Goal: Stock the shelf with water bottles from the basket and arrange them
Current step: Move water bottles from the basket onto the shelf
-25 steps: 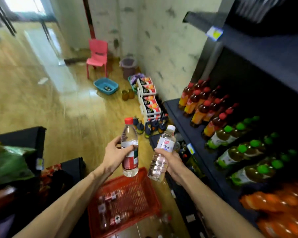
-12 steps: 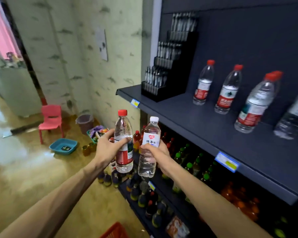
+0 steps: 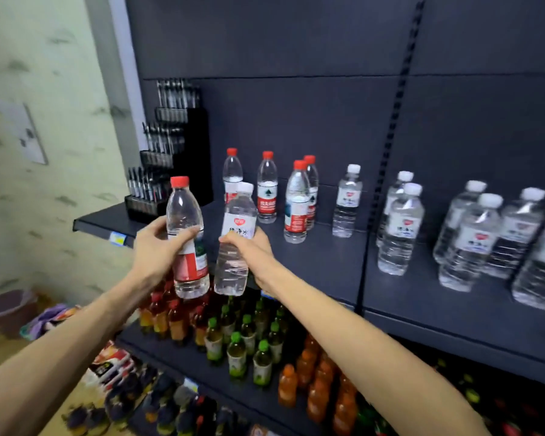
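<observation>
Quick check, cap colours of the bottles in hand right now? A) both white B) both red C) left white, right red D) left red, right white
D: the left hand grips the red-capped bottle, and the right hand grips the white-capped bottle, both held in front of the shelf.

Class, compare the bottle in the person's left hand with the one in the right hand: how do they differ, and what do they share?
The left-hand bottle has a red cap; the right-hand bottle has a white cap. The left-hand bottle's label is red and white; the right-hand bottle's is white with a small red mark. The left-hand bottle is slightly taller. Both are clear water bottles, roughly upright and gripped at mid-body in front of the shelf.
</observation>
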